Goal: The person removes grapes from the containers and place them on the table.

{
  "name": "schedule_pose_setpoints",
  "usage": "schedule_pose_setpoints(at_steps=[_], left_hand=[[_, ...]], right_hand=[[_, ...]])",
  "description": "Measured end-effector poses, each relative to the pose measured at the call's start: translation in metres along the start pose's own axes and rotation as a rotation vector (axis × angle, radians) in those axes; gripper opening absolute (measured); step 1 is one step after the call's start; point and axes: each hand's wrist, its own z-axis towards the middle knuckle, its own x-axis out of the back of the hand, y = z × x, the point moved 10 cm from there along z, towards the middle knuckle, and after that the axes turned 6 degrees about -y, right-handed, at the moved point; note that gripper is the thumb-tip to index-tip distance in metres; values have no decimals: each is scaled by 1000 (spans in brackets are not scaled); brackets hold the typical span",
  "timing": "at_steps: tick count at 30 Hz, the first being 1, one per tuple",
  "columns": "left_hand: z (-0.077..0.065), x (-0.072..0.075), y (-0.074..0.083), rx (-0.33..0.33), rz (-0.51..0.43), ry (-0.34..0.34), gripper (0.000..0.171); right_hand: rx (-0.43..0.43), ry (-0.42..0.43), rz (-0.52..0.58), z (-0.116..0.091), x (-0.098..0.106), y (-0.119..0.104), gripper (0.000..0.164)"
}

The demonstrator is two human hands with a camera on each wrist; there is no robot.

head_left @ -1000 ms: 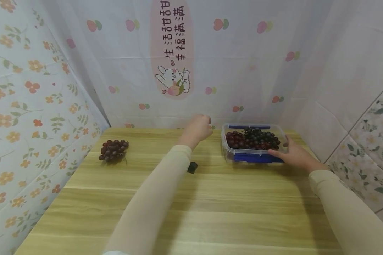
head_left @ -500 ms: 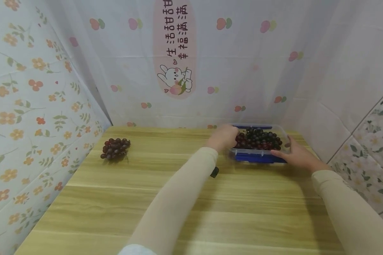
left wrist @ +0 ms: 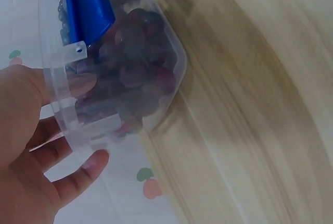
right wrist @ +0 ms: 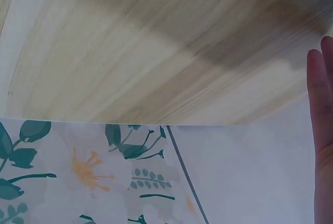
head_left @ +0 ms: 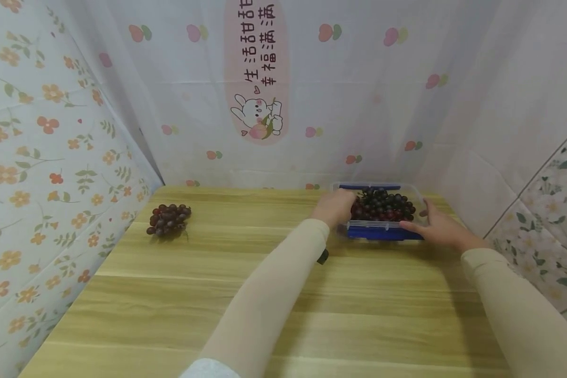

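A clear plastic food container [head_left: 369, 224] with blue side latches stands at the back right of the table, its top open. Inside lie dark red and blackish grapes [head_left: 382, 205]. My left hand [head_left: 334, 206] is at the container's left end. In the left wrist view its thumb shows through the clear plastic, with the other fingers outside the wall. My right hand [head_left: 439, 228] holds the right end, thumb along the front rim; the right wrist view catches only its straight fingers [right wrist: 321, 104]. A bunch of red grapes [head_left: 169, 219] lies at the far left.
The wooden table [head_left: 170, 304] meets a white printed curtain [head_left: 189, 105] behind the container. Flowered cloth [head_left: 42, 173] hangs along the left side, with another panel at the right. A small black piece [head_left: 323, 256] shows beside the left wrist.
My left hand has moved right from the middle of the table to the container's left end. The right hand stays at the other end, and the separate grape bunch has not moved.
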Motion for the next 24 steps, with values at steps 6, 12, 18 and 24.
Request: schedule_pose_setpoints(at_steps=[6, 12, 18, 24], left_hand=[[4, -2, -1, 11, 47, 12, 18], [6, -10, -1, 3, 39, -30, 23], [6, -10, -4, 10, -28, -59, 32], [8, -10, -8, 27, -102, -32, 36]], right_hand=[[0, -30, 36, 0, 2, -2, 125], [-6, -62, 113, 0, 0, -2, 126], [-26, -68, 113, 6, -3, 0, 132], [-22, -42, 49, 5, -3, 0, 130]])
